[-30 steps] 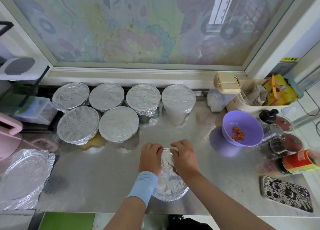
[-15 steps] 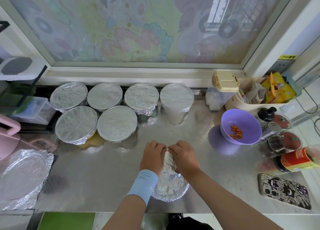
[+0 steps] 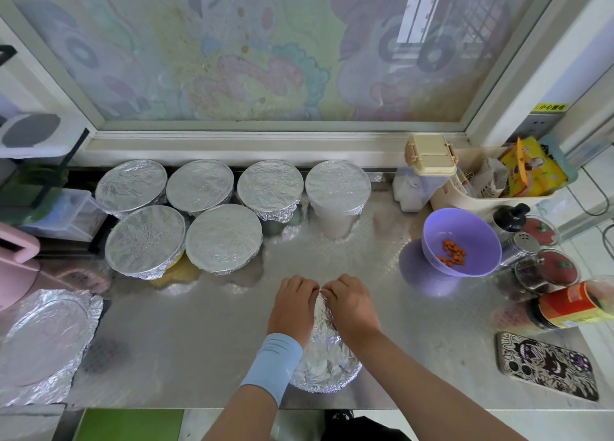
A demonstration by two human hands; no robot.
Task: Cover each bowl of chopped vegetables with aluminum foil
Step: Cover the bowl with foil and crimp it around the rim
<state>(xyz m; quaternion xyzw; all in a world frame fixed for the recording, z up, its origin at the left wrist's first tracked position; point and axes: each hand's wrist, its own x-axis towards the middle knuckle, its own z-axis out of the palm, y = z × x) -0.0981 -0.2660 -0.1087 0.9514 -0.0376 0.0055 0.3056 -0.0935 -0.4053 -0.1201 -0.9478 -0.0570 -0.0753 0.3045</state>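
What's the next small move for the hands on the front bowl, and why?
Probably slide both hands apart along the rim, crimping the foil down the sides. Left hand and right hand meet at the foil's far edge, fingers curled over it; the near edge already looks crimped. The uncovered purple bowl likely comes after.
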